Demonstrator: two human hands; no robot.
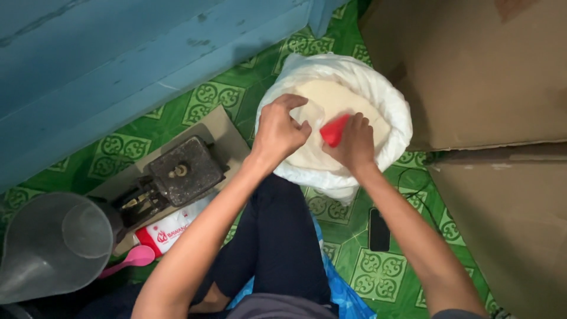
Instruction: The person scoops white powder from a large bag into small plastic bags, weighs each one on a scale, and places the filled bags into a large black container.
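Green patterned floor [378, 277]: hands grasping red scoop [334, 130], clear bag [310, 118] over white sack [390, 100].

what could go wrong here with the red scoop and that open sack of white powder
The right hand holds a red scoop over the white powder, while the left hand pinches what looks like a thin clear bag. If that bag's mouth slips, powder may miss it. Anything tipped past the sack's rolled rim could land on the green floor or the dark phone lying close by.

one white sack [387, 97], one red scoop [334, 130], two cardboard boxes [472, 65], one phone [378, 230]
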